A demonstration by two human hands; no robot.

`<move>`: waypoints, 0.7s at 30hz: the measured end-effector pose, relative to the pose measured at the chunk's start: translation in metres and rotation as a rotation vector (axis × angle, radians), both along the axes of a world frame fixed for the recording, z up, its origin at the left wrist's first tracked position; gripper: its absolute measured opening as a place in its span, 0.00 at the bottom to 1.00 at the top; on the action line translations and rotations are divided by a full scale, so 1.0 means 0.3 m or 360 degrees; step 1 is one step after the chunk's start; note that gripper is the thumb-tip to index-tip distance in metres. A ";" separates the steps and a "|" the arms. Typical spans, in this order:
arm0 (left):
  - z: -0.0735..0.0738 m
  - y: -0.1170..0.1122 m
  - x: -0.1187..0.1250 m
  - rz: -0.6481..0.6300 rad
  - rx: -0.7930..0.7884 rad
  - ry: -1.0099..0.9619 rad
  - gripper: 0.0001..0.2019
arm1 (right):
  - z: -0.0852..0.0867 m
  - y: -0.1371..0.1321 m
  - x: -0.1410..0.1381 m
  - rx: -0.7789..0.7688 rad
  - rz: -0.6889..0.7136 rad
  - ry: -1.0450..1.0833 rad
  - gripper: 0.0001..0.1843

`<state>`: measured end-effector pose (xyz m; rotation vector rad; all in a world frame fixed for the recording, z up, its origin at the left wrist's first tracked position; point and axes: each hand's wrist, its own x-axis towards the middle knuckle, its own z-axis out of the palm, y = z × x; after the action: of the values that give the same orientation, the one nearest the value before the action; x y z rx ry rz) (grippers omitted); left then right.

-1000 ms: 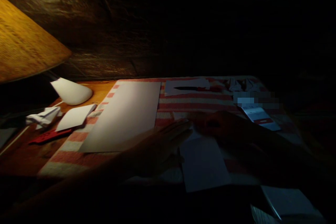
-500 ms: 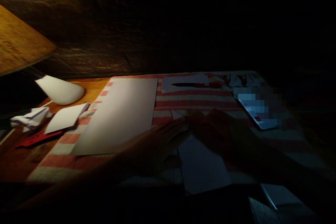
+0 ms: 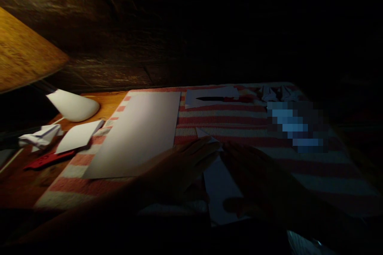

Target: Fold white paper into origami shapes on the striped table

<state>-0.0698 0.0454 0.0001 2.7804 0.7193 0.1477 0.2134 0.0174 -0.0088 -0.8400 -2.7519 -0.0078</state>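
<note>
The scene is very dark. My left hand (image 3: 182, 167) lies flat with fingers stretched out, pressing on the left side of a small white sheet of paper (image 3: 220, 185) on the red and white striped cloth (image 3: 239, 121). My right hand (image 3: 257, 179) rests on the right side of the same paper, fingers extended along it toward its near edge. A corner of the paper (image 3: 201, 132) pokes out beyond my left fingertips.
A large white sheet (image 3: 140, 133) lies left of my hands. Farther left are a folded white paper (image 3: 79, 135), crumpled paper (image 3: 38, 135), a red strip (image 3: 48, 159), a white lamp base (image 3: 73, 105) and lampshade (image 3: 20, 59). A knife on paper (image 3: 215, 98) lies at the back.
My right hand has slid from the paper's far end toward me along its right side. My left hand stays pressed in place. The view has shifted slightly.
</note>
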 end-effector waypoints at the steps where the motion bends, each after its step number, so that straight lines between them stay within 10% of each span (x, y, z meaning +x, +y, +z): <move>1: 0.001 -0.002 0.005 0.0006 0.0012 0.0020 0.47 | -0.003 0.000 0.000 -0.0005 0.0001 -0.0005 0.49; 21: -0.025 0.002 0.041 -0.0035 0.0061 -0.0142 0.44 | -0.072 0.008 0.015 -0.0007 -0.0002 0.0114 0.47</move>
<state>-0.0574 0.0460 -0.0073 2.7966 0.6706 0.2817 0.2180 0.0200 -0.0304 -0.8265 -2.6859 0.0273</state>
